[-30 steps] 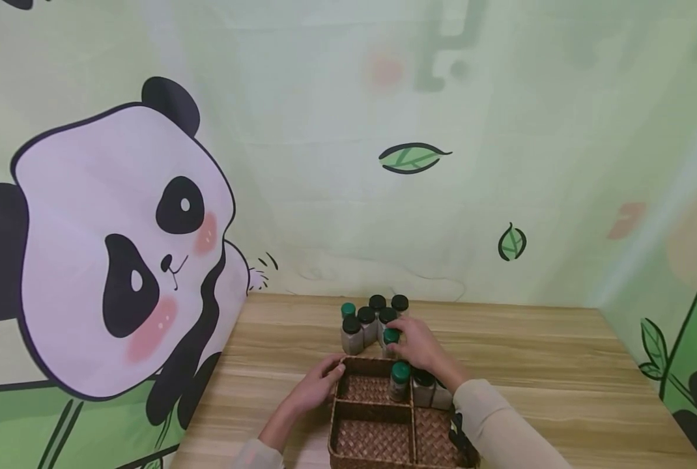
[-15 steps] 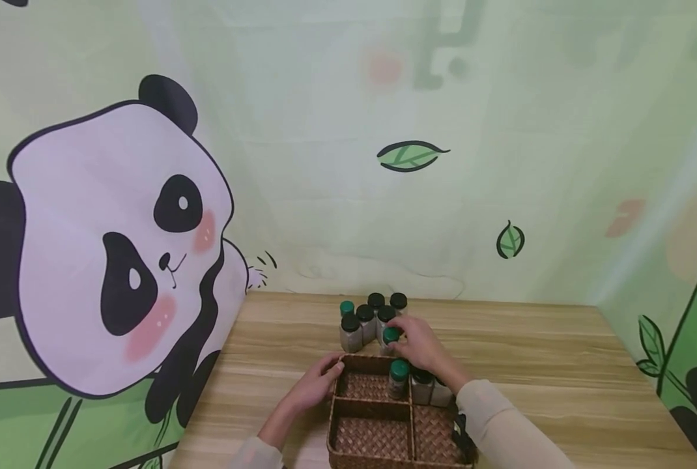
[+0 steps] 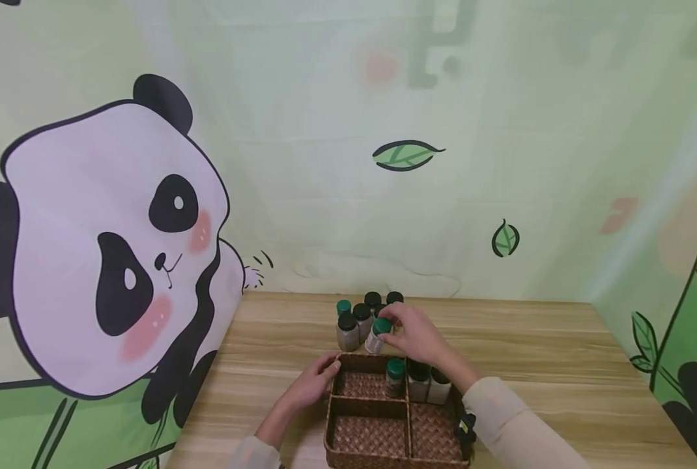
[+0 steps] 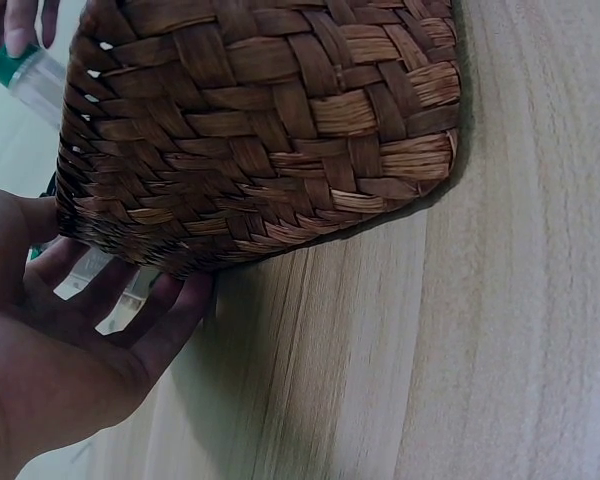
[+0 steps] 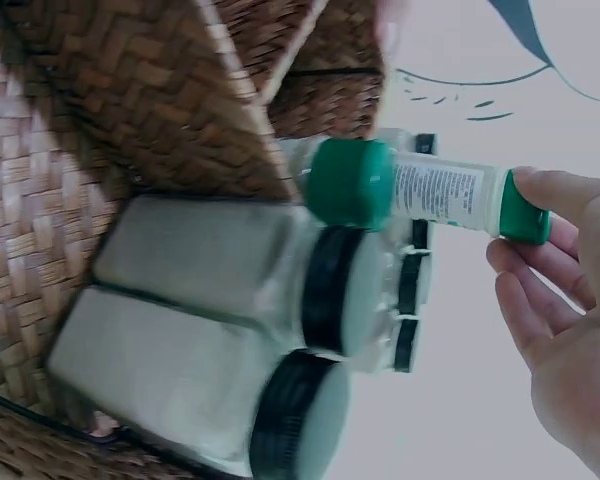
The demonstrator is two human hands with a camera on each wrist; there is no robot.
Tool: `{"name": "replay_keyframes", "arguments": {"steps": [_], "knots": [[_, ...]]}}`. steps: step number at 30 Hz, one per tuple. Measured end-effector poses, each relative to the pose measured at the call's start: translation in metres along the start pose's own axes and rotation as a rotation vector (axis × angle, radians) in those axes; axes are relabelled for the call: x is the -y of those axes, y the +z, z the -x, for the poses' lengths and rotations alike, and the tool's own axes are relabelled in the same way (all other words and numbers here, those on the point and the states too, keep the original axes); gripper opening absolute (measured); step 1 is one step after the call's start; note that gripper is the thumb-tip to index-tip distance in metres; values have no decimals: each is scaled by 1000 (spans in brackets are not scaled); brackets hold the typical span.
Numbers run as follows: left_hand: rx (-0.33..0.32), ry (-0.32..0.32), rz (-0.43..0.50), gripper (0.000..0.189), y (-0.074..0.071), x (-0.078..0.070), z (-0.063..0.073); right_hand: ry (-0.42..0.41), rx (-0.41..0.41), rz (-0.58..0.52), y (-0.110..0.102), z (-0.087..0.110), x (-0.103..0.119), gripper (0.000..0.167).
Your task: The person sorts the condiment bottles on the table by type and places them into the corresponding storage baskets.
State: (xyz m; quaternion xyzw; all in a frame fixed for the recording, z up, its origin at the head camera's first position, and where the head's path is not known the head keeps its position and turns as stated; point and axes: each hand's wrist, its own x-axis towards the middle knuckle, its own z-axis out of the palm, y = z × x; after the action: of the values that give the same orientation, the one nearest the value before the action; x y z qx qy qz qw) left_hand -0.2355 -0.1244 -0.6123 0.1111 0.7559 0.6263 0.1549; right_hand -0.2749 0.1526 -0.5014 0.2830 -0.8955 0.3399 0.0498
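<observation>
My right hand [image 3: 415, 332] pinches a small spice jar [image 5: 438, 190] by its green cap, behind the woven basket. This jar has a white printed label and leans at a slant in the head view. My left hand [image 3: 310, 384] grips the back left corner of the brown basket [image 4: 270, 130], thumb at the rim and fingers along the outer wall. Inside the back left compartment stands a green-capped jar [image 3: 395, 378]. Two square jars with black caps, one [image 5: 200, 265] beside the other [image 5: 155, 375], fill the back right compartment's rear.
Behind the basket, several black-capped jars [image 3: 348, 335] and one with a green cap [image 3: 343, 307] stand on the wooden table [image 3: 530, 352]. A fabric wall with a printed panda [image 3: 90, 163] rises at the back. Near the right sleeve sits a small dark object [image 3: 467, 426].
The right hand has tipped the green-capped jar and shifted it slightly up and left among the standing jars. My left hand keeps its hold on the basket.
</observation>
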Motion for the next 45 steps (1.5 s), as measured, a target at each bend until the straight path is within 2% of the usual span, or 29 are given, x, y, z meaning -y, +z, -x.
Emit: {"name": "replay_keyframes", "arguments": {"steps": [5, 11, 16, 21, 27, 45], "knots": [[0, 8, 3, 47, -2, -1, 0, -12, 14, -21, -6, 2, 13, 34], [-8, -1, -18, 47, -2, -3, 1, -73, 94, 3, 1, 12, 20, 31], [-7, 1, -23, 47, -1, -5, 2, -39, 145, 16, 14, 20, 15, 28], [-6, -1, -25, 48, 0, -3, 1, -38, 146, -8, 26, 25, 6, 31], [-7, -3, -34, 48, 0, -1, 0, -53, 143, 16, 36, 29, -1, 31], [-14, 8, -24, 49, -1, 0, 1, -43, 165, 46, 48, 30, -5, 32]]}}
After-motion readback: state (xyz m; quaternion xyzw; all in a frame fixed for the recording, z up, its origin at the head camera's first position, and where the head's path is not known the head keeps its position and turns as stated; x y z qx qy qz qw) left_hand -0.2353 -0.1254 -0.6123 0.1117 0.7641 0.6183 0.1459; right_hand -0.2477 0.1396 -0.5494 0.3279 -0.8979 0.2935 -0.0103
